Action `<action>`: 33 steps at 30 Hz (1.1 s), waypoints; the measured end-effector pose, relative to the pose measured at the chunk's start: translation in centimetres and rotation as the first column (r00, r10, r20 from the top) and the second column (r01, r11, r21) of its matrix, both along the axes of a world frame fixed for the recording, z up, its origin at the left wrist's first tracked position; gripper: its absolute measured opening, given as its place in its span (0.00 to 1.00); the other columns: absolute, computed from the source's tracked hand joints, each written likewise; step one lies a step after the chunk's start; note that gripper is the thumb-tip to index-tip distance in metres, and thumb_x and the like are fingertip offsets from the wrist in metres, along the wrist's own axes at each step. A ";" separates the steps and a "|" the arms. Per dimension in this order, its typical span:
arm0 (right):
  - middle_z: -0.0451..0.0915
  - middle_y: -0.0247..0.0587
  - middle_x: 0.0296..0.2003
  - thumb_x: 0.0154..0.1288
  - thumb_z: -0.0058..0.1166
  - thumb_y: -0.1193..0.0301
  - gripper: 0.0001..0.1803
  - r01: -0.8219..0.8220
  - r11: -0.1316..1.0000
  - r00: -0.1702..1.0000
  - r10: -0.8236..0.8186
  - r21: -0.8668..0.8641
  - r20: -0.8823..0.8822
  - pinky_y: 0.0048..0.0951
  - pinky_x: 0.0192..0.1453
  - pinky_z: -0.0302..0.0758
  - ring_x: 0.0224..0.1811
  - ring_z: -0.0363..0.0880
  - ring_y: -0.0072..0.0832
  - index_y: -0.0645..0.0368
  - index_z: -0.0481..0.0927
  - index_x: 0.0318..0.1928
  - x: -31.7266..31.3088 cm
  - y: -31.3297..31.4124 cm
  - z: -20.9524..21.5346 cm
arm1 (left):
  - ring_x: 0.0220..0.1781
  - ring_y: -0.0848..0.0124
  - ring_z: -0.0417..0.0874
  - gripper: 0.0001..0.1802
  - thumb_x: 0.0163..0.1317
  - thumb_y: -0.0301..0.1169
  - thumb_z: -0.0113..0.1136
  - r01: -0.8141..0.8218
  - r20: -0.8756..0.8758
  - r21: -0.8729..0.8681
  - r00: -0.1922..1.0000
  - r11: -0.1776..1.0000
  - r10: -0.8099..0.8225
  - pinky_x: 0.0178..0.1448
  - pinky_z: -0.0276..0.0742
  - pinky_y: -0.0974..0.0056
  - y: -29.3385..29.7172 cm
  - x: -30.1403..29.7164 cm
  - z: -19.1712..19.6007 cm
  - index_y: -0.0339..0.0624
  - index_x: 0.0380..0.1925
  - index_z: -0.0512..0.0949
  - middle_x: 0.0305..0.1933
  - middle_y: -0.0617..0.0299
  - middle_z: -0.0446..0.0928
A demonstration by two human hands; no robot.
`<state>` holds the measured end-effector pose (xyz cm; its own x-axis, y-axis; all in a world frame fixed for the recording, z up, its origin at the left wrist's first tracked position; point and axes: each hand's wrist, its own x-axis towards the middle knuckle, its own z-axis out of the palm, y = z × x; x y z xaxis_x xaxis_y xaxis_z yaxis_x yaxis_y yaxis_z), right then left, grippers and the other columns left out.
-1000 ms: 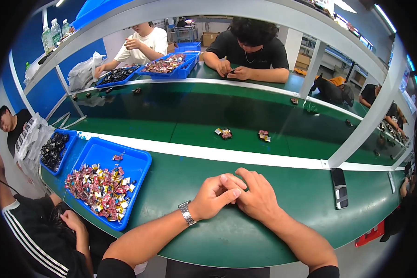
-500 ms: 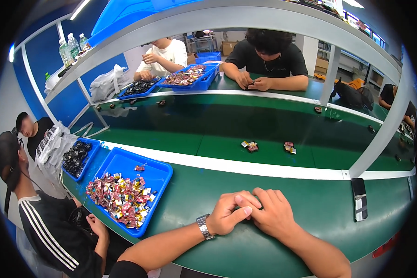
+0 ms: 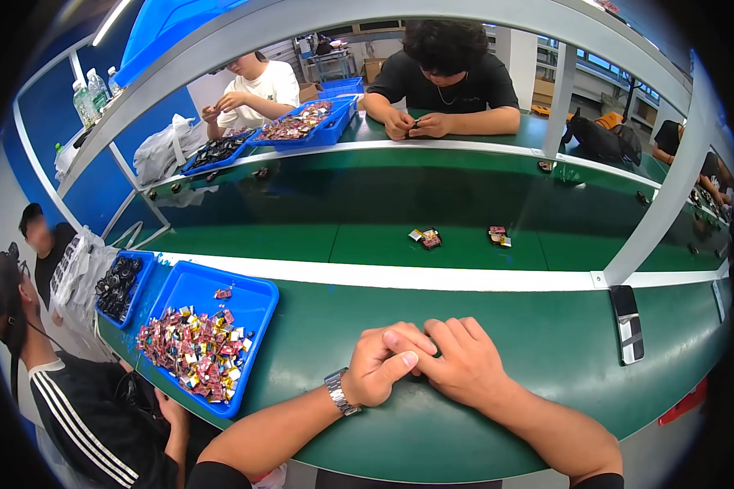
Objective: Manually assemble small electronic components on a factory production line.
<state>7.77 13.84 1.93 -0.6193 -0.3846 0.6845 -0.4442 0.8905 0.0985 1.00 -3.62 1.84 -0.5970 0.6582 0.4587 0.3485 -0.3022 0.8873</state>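
Note:
My left hand, with a metal-banded watch at its wrist, is clasped with my right hand above the green worktop. The fingers of both hands are curled and overlap one another. No object shows between them, though the palms are hidden. To their left lies a blue tray with a heap of small red circuit boards and silver-and-yellow pieces. A phone-like black and white slab rests on the worktop beyond my right hand.
Small electronic pieces sit on the green belt behind a white rail. A smaller tray of black parts is at far left. A seated person is close on my left; others work across the belt. A slanted post rises at right.
The view has shifted a little, so the surroundings sit further left and mostly higher in the picture. My hands remain clasped in the same way.

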 end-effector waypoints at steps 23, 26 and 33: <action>0.64 0.30 0.29 0.65 0.54 0.69 0.32 0.006 1.000 1.000 -0.006 0.006 0.022 0.29 0.35 0.62 0.30 0.64 0.26 0.32 0.72 0.69 0.1 -0.1 -0.4 | 0.33 0.69 0.81 0.18 0.71 0.37 0.52 0.028 0.061 0.026 0.998 0.999 -0.030 0.39 0.79 0.65 0.1 0.1 -0.3 0.29 0.39 0.81 0.37 0.52 0.82; 0.65 0.30 0.30 0.63 0.57 0.67 0.30 -0.014 1.000 1.000 0.015 -0.014 0.026 0.30 0.35 0.62 0.30 0.65 0.26 0.34 0.74 0.67 0.1 0.2 -0.4 | 0.32 0.68 0.81 0.19 0.71 0.37 0.50 0.019 0.070 0.016 0.997 1.000 -0.020 0.39 0.79 0.65 0.3 0.1 -0.2 0.29 0.40 0.80 0.36 0.52 0.82; 0.75 0.41 0.49 0.59 0.60 0.70 0.31 0.106 0.994 0.981 -0.109 0.029 0.160 0.38 0.55 0.71 0.48 0.75 0.36 0.46 0.73 0.66 -1.2 2.4 0.3 | 0.39 0.74 0.82 0.16 0.75 0.32 0.47 -0.010 0.277 -0.143 0.959 0.990 0.049 0.43 0.78 0.69 1.5 -1.7 -0.7 0.33 0.53 0.77 0.40 0.58 0.82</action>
